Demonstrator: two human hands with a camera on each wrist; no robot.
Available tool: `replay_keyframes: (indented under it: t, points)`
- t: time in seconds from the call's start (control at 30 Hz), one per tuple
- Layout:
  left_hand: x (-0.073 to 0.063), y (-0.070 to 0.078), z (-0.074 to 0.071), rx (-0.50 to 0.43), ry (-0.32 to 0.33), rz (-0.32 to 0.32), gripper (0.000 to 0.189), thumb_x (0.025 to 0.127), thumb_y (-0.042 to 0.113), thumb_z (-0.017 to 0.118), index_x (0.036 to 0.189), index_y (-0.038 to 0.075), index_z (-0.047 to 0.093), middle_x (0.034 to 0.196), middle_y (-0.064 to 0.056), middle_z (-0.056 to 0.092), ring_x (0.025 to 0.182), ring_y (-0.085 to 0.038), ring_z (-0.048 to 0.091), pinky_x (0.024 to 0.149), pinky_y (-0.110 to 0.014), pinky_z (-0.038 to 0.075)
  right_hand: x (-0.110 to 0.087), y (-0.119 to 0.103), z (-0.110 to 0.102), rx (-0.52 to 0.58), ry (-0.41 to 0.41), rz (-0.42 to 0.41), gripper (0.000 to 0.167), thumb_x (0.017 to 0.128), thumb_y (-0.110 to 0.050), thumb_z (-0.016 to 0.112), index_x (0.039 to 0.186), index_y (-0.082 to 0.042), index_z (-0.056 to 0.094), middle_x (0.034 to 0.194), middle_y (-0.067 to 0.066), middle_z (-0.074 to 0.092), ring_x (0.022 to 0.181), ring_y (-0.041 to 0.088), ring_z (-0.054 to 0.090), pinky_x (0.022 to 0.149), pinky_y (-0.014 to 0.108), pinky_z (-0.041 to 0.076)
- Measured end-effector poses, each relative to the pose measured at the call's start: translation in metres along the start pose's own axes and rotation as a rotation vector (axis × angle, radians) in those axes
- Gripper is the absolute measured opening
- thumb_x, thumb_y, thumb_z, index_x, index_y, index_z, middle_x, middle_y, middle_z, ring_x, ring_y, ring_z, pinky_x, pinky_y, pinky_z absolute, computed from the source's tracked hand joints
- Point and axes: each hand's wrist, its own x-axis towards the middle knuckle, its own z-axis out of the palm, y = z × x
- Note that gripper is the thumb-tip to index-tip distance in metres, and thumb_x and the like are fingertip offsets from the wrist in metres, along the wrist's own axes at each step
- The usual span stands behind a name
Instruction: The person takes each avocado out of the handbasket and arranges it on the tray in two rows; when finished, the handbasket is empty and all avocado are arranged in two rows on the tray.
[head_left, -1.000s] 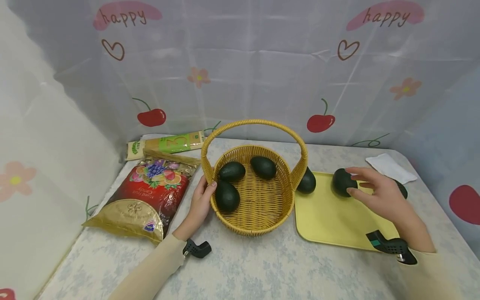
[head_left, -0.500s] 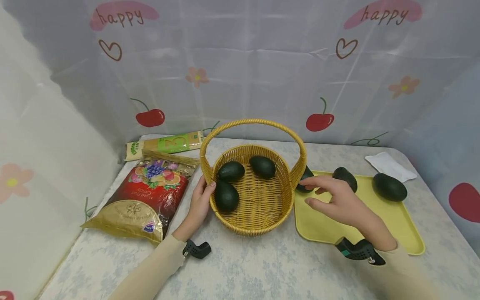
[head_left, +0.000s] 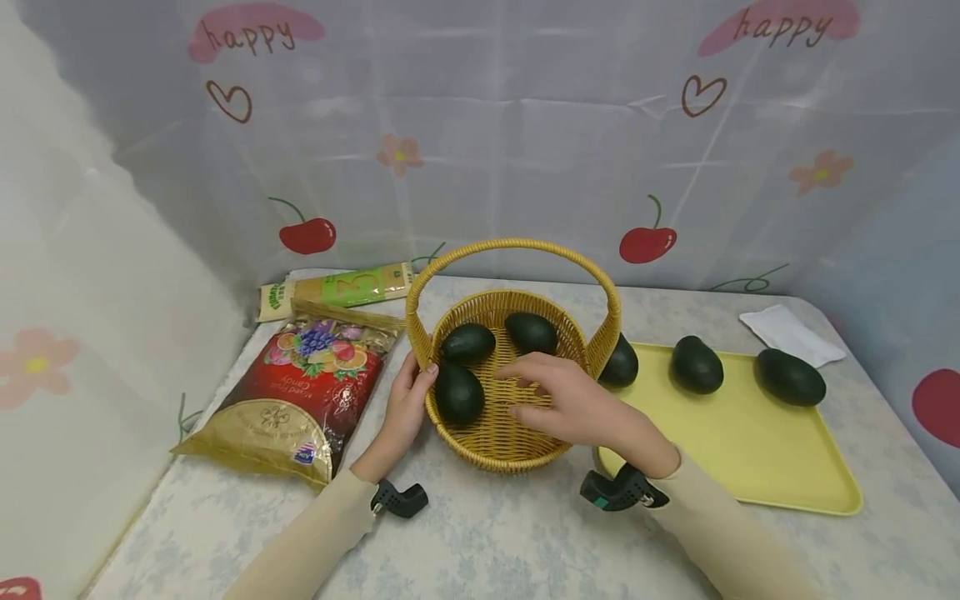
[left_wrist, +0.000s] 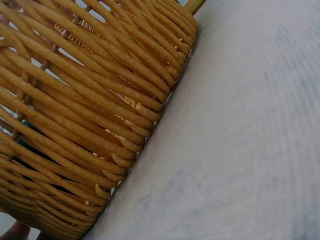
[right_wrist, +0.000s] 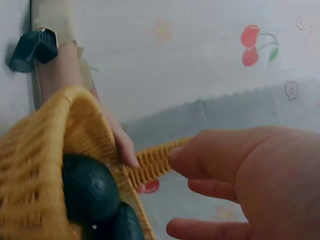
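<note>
My left hand (head_left: 405,407) holds the left rim of a yellow wicker basket (head_left: 498,460), thumb over the edge. The woven side (left_wrist: 90,110) fills much of the left wrist view. Inside lie three dark green avocados: one at the back left (head_left: 468,343), one at the back right (head_left: 531,333) and one at the front left (head_left: 460,394). Over the basket's right half hovers my right hand (head_left: 577,404), empty, its fingers apart. The right wrist view shows that hand (right_wrist: 270,175) beside an avocado (right_wrist: 90,190) in the basket.
Right of the basket, a yellow tray (head_left: 757,454) bears three more avocados along its back. A white cloth (head_left: 791,333) lies behind it. On the left are a red-and-gold candy bag (head_left: 292,396) and a long green-and-tan packet (head_left: 337,289). The basket's tall handle (head_left: 513,244) arches overhead.
My right hand has swept left, from beside the tray's middle avocado, past the left one, to above the basket. It carries nothing. My left hand stays at the rim; the avocados keep their places.
</note>
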Motion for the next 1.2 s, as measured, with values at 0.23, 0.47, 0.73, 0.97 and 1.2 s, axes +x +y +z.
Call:
replay_keyframes:
  t: [0.23, 0.47, 0.73, 0.97, 1.2]
  points:
    - [0.0, 0.0, 0.0, -0.004, -0.011, -0.007, 0.053, 0.109, 0.02, 0.046, 0.16, 0.013, 0.034, 0.165, -0.009, 0.036, 0.152, -0.026, 0.034, 0.121, -0.052, 0.032, 0.024, -0.013, 0.028, 0.043, -0.063, 0.162, 0.05, 0.092, -0.023, 0.071, 0.139, -0.01, 0.061, 0.137, 0.01, 0.063, 0.118, 0.029, 0.063, 0.097, 0.046, 0.054]
    - [-0.001, 0.0, -0.001, 0.002, -0.015, -0.007, 0.053, 0.109, 0.022, 0.045, 0.16, 0.014, 0.033, 0.164, -0.01, 0.037, 0.151, -0.027, 0.036, 0.121, -0.053, 0.033, 0.04, -0.012, 0.048, 0.095, -0.111, 0.261, 0.057, 0.095, -0.025, 0.07, 0.148, -0.015, 0.054, 0.152, 0.015, 0.051, 0.141, 0.032, 0.049, 0.111, 0.053, 0.045]
    - [-0.001, -0.001, 0.0, -0.008, -0.023, -0.004, 0.053, 0.109, 0.022, 0.046, 0.16, 0.015, 0.033, 0.165, -0.009, 0.036, 0.152, -0.027, 0.035, 0.121, -0.053, 0.033, 0.044, -0.011, 0.057, 0.108, -0.254, 0.331, 0.067, 0.097, -0.027, 0.067, 0.158, -0.025, 0.041, 0.166, 0.024, 0.025, 0.152, 0.041, 0.032, 0.115, 0.059, 0.039]
    - [-0.001, -0.002, -0.002, -0.005, -0.035, -0.004, 0.054, 0.109, 0.024, 0.045, 0.161, 0.015, 0.031, 0.165, -0.01, 0.035, 0.152, -0.027, 0.034, 0.121, -0.055, 0.032, 0.041, -0.01, 0.058, 0.116, -0.312, 0.333, 0.068, 0.098, -0.026, 0.065, 0.16, -0.028, 0.037, 0.169, 0.024, 0.015, 0.152, 0.042, 0.029, 0.115, 0.058, 0.039]
    - [-0.001, -0.001, -0.002, 0.005, -0.023, -0.011, 0.055, 0.109, 0.022, 0.045, 0.161, 0.012, 0.031, 0.165, -0.009, 0.036, 0.151, -0.026, 0.035, 0.12, -0.053, 0.032, 0.041, -0.007, 0.06, 0.107, -0.25, 0.299, 0.047, 0.097, -0.022, 0.067, 0.143, -0.022, 0.058, 0.154, 0.022, 0.042, 0.137, 0.037, 0.049, 0.108, 0.055, 0.045]
